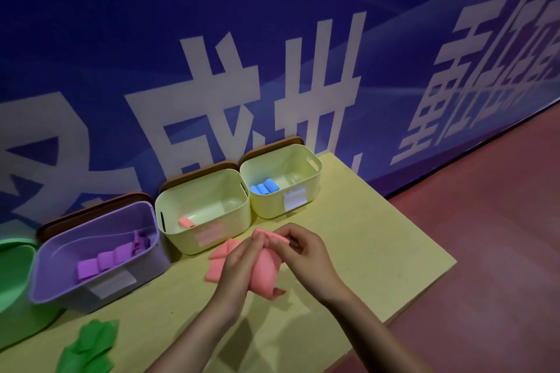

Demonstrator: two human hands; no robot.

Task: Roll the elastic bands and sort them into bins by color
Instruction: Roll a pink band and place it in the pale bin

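The fingers of both hands curl round the top end of a pink band (263, 269), pinching it between them: the left hand (239, 266) grips from the near-left side, the right hand (303, 254) from the right, thumbs and fingertips meeting at the folded upper edge. Neither hand is spread; both are closed on the band. It looks as though the roll is just being started there, the two pinches keeping the edge square so the turns stay even.

The band hangs from the fingers with its long axis running from the pinch down and towards the person, tilted slightly right; its free end curls on the table (378, 251) just below the left wrist. Held this way, the loose length can be fed up into the roll.

Just left of the fingers, partly behind the left hand, a second pink band (216, 266) lies flat and unrolled. Beyond the fingers stands the middle bin (209, 215), with one pink roll (186, 222) inside, probably where this one belongs. To the right of that, the far bin (281, 182) holds blue rolls (264, 188). Well left of the fingers, the purple bin (97, 254) holds purple rolls (103, 262), and a green bin (15, 275) shows at the edge. Near-left of the wrists lies a loose green band (88, 348), waiting its turn.
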